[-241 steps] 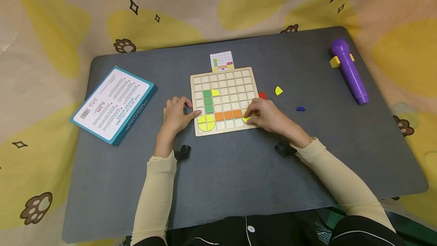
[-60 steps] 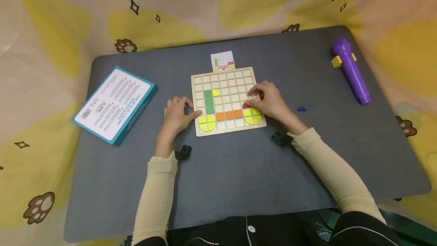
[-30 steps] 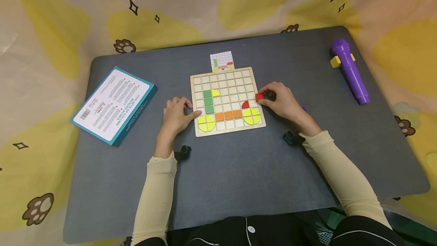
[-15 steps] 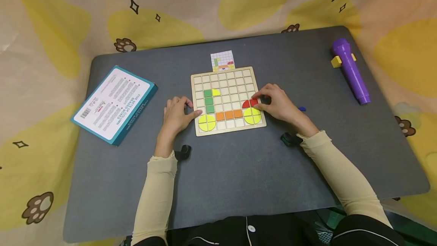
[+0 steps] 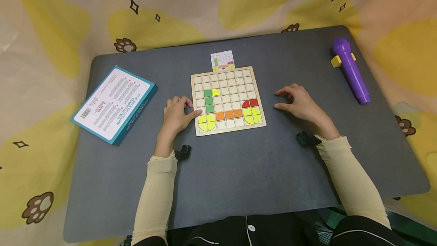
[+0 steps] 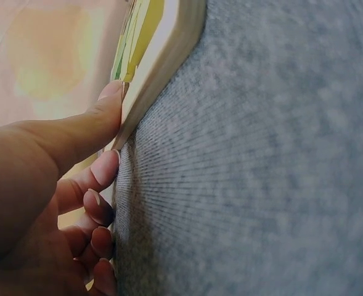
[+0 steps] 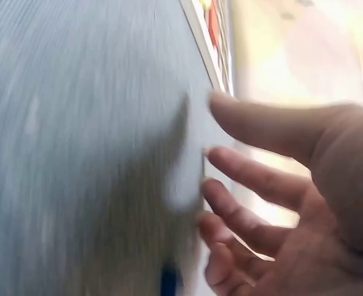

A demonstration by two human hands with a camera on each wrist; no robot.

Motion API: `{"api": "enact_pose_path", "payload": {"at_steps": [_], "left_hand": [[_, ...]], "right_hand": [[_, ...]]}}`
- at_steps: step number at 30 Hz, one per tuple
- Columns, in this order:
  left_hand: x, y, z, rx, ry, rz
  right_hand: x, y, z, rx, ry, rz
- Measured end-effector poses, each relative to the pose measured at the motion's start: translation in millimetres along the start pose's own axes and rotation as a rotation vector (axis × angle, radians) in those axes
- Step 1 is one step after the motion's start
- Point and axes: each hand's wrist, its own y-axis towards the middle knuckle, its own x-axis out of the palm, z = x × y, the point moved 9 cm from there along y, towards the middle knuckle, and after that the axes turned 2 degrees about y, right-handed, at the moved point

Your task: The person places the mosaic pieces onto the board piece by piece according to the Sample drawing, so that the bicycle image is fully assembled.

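My left hand holds the left edge of a wooden grid board, thumb on its rim, index finger against its side. To the board's right, my right hand hovers over the table with thumb and fingers apart, holding nothing. In the grid sit a red quarter-circle tile and a red square tile, directly above a yellow circle of quarter tiles. Green squares, orange squares and another yellow circle also fill cells. A blurred blue piece lies below my right hand in its wrist view.
A small pattern card lies against the board's far edge. At the left is a teal and white box. A purple microphone with yellow blocks beside it lies at the far right of the grey table.
The last yellow quarter, the red quarter-circle and then the red square have gone into the grid. My right hand has let go of the red square and moved right. The left hand stayed put.
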Motion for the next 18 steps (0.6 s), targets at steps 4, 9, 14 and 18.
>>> {"api": "enact_pose_path", "payload": {"at_steps": [4, 9, 14, 18], "left_hand": [[0.1, 0.1, 0.0, -0.004, 0.001, 0.0], [0.1, 0.3, -0.2, -0.004, 0.004, 0.001], [0.1, 0.3, 0.3, 0.0, 0.0, 0.001], [0.2, 0.3, 0.5, -0.001, -0.002, 0.0]], "right_hand": [[-9, -17.7, 17, 0.05, -0.019, -0.034], [-21, -36.1, 31, 0.075, -0.045, 0.058], [-26, -44.6, 39, 0.101, -0.016, 0.191], [-23, -44.9, 34, 0.082, 0.004, 0.246]]}}
